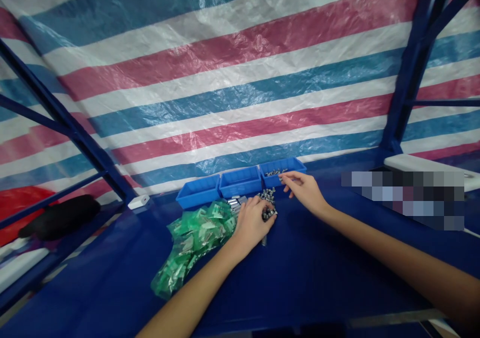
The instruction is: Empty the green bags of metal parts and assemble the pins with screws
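My left hand (250, 224) rests on the blue table, thumb and fingers apart, cupped against a pile of small metal parts (268, 195). Darker small pieces show between its thumb and forefinger. Over the near edge of the right blue bin (303, 167), which has similar small parts in it, my right hand (304, 190) is pinched. A tiny metal part (281, 178) seems to be at its fingertips; its exact kind is too small to tell. Silvery cylindrical pieces (235, 204) lie just beyond my left hand.
Green clear-plastic packets (202, 233) are heaped left of my left forearm. A middle bin (240, 182) and a left bin (198, 190) stand along the back. A white box (138, 202) sits at the far left. Blue posts (407, 78) and striped sheeting (240, 78) enclose the table.
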### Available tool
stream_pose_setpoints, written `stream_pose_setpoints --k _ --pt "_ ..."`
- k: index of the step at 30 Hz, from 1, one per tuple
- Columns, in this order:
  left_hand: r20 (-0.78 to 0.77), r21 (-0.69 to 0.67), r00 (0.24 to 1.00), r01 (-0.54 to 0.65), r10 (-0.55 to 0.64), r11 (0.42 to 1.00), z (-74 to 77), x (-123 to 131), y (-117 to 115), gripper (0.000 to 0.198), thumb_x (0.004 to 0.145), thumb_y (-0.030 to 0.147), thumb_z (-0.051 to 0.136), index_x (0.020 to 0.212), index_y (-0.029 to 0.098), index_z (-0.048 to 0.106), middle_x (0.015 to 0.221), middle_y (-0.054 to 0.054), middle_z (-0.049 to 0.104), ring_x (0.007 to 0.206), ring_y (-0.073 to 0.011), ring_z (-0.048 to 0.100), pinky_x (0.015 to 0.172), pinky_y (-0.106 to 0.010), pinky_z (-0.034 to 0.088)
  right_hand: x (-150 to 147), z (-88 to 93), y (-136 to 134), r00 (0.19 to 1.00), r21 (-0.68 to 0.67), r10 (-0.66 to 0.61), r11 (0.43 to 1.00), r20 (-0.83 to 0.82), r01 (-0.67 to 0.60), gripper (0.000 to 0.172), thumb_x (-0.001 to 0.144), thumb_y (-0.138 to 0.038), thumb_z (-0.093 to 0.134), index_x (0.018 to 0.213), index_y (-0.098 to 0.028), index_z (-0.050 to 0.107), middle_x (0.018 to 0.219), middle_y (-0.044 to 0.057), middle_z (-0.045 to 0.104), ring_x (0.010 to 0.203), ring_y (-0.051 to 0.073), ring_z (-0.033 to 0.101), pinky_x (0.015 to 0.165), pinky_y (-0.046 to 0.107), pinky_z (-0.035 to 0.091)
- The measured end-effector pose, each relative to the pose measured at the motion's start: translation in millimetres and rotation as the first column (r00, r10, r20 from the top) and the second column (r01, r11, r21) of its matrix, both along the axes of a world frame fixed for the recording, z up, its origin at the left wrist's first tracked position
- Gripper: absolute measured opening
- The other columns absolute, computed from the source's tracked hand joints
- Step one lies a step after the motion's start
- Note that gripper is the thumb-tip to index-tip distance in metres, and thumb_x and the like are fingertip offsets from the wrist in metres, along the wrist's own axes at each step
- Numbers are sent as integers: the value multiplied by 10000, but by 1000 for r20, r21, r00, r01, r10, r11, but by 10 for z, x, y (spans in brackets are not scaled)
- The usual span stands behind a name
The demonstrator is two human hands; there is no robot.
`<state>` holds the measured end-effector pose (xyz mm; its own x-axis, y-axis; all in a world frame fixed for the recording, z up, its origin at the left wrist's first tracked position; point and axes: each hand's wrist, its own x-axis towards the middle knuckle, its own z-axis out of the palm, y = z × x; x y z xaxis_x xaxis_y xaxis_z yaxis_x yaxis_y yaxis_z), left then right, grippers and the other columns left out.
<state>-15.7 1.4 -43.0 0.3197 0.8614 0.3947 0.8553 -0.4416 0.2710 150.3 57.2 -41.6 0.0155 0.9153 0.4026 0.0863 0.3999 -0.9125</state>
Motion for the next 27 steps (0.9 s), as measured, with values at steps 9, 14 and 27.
stream_pose_setpoints --k 9,14,27 --pt "-6 -13 1000 7 -7 1000 29 8 -2 40 745 237 607 778 215 601 848 -16 586 836 -192 528 790 -354 385 56 -77 134 987 -207 -44 978 -153 12 312 685 -385 641 848 -122 674 807 99 692 678 172 655 432 203 499" --pt "-1 -2 1000 2 -2 1000 20 12 -5 98 736 241 613 833 227 619 870 -22 590 858 -201 529 813 -370 383 69 -95 139 992 -178 -11 984 -123 -11 303 693 -360 635 887 -134 687 796 97 701 708 190 670 453 219 522" --pt "-34 -53 999 16 -18 998 34 6 11 111 769 247 595 854 227 664 897 -30 639 887 -210 542 832 -387 381 164 -42 205 995 -123 -54 991 -80 44 348 656 -345 669 896 -94 692 760 98 703 679 188 661 493 250 544"
